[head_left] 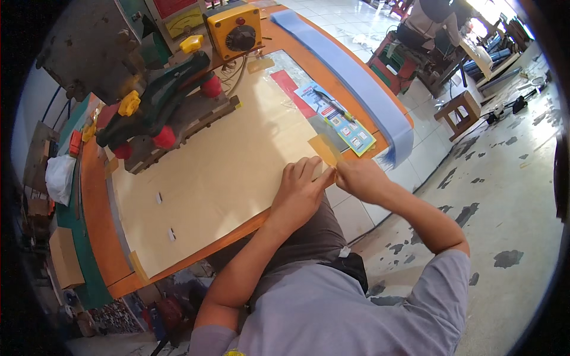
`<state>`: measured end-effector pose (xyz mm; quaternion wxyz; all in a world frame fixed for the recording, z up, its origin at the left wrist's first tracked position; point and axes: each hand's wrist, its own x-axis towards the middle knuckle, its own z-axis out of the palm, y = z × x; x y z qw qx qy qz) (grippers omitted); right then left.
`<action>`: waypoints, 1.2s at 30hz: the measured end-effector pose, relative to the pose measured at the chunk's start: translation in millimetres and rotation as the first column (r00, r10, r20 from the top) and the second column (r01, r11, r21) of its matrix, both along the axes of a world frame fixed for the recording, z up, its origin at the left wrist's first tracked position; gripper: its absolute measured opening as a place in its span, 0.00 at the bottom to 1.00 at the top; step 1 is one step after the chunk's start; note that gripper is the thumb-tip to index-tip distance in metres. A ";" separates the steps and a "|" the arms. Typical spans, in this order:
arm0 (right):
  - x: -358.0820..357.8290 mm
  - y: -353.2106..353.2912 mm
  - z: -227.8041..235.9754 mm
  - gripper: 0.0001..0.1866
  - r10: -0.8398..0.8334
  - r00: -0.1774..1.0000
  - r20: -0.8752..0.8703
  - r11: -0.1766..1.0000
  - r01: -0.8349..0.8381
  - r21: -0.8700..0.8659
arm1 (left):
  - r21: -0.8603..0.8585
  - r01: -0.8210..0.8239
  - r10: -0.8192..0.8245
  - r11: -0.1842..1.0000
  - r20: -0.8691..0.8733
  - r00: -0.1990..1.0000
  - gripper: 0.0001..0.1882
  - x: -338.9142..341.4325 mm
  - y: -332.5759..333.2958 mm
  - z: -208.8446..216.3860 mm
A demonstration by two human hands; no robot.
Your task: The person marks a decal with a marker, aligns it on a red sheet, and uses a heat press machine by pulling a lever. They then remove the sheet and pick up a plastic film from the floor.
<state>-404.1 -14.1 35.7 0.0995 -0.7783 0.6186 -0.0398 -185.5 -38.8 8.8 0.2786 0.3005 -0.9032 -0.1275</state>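
Note:
A large cream sheet lies across the orange-edged table, with strips of tan tape at its corners. My left hand rests palm down at the sheet's near right corner, fingers bent and slightly apart against it. Right beside it, my right hand is closed at the corner, fingers curled round the end of a tan tape strip. The two hands nearly touch, and the right fingertips are hidden. Another tape strip sits on the near left corner. Two small slots with white pieces show in the sheet's left part.
A dark machine head with red knobs stands over the sheet's far left. Behind it is a yellow control box. A printed leaflet with a pen lies near bluish strips. A cardboard box stands left. Another person sits far right.

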 end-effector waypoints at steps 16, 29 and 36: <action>-0.7 40.9 -10.9 0.16 -0.130 0.930 0.345 0.990 0.142 -0.011 | -0.005 0.012 -0.011 1.000 0.060 0.998 0.30 -2.6 -0.5 0.5; 5.8 46.5 -70.1 0.16 0.094 0.900 0.426 0.760 0.211 -0.614 | -0.015 0.003 -0.001 1.000 0.096 0.995 0.29 -4.0 -0.2 3.9; 11.0 47.4 -71.0 0.15 0.118 0.884 0.453 0.740 0.226 -0.634 | -0.035 -0.005 0.009 0.999 0.119 0.993 0.29 -4.0 1.2 5.8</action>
